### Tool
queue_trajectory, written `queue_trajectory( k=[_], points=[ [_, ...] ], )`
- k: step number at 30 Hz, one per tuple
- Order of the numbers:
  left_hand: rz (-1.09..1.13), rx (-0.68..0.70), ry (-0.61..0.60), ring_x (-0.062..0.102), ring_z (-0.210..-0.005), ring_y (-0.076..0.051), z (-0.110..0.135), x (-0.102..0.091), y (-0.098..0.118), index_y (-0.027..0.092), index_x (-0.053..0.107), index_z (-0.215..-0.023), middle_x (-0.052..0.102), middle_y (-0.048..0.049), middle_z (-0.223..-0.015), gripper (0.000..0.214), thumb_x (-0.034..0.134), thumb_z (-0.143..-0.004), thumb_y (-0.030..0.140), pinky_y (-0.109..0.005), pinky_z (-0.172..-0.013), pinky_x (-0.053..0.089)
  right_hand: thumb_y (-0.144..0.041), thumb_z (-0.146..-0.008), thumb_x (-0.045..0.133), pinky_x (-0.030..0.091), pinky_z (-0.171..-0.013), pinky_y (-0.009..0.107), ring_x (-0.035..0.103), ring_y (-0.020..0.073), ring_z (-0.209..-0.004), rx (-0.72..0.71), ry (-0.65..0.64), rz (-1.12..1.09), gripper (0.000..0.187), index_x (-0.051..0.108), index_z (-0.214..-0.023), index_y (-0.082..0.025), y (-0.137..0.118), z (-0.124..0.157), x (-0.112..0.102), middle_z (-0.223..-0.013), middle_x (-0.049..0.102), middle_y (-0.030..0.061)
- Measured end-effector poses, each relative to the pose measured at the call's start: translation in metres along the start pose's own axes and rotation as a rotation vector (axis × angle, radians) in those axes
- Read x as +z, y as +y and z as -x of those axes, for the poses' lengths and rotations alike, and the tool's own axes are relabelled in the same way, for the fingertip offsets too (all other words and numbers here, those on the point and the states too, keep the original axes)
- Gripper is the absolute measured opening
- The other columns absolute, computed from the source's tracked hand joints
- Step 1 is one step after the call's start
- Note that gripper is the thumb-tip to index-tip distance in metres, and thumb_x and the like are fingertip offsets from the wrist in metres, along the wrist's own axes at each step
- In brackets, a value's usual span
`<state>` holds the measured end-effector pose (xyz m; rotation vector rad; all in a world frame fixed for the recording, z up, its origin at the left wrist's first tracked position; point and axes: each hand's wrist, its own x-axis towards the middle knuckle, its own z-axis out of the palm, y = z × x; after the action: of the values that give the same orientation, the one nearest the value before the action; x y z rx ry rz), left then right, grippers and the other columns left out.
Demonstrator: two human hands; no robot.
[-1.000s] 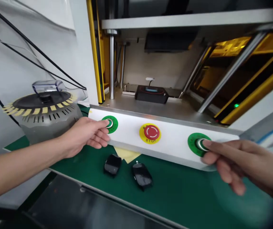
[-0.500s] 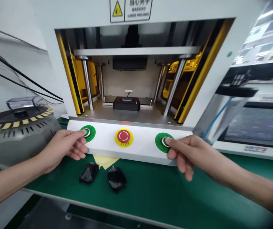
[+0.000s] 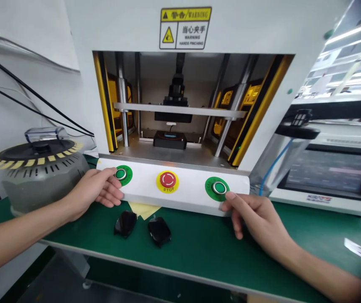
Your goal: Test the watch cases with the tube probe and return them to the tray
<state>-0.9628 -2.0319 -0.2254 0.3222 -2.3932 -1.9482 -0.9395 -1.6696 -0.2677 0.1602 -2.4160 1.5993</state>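
Green bench mat (image 3: 218, 235), your left hand (image 3: 95, 193) loosely curled, gripping nothing, beside the green button (image 3: 120, 174) at ten o'clock, your right hand (image 3: 256, 219) equally loose, just below the second green button (image 3: 219, 187) at two o'clock

A factory workshop: a press (image 3: 231, 38) with a stop button (image 3: 168, 180) above a green antistatic bench (image 3: 193, 235).

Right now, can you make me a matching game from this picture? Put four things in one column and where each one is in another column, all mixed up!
Things:
1. Red stop button
2. Left hand
3. Right hand
4. Black box

Places:
A. Inside the press opening
B. Beside the left green button
C. Just below the right green button
D. Between the two green buttons

Right pairs: 1-D, 2-B, 3-C, 4-A
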Motion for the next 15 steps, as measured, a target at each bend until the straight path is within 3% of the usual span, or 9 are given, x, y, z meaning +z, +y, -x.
queue_trajectory(
  k=[9, 15],
  points=[
    [-0.017, -0.025, -0.002, 0.073, -0.052, -0.022, 0.006, 0.002, 0.008, 0.014, 0.067, -0.066, 0.076, -0.0163, -0.064, 0.049, 0.055, -0.094, 0.053, -0.026, -0.048, 0.055, -0.090, -0.077, 0.062, 0.039, -0.037, 0.025, 0.049, 0.0139, -0.030, 0.013, -0.007, 0.015, 0.071, 0.069, -0.066, -0.020, -0.001, -0.001, -0.001, -0.038, 0.052, -0.0013],
    [-0.055, -0.071, -0.037, 0.074, -0.057, -0.024, -0.002, -0.006, 0.000, 0.016, 0.066, -0.069, 0.076, -0.0148, -0.065, 0.057, 0.057, -0.089, 0.069, -0.030, -0.055, 0.056, -0.078, -0.095, 0.049, 0.041, -0.045, 0.027, 0.049, 0.0144, -0.034, -0.036, -0.004, 0.124, 0.065, 0.067, -0.069, -0.021, 0.005, 0.005, 0.009, -0.039, 0.050, -0.0022]
  ],
)
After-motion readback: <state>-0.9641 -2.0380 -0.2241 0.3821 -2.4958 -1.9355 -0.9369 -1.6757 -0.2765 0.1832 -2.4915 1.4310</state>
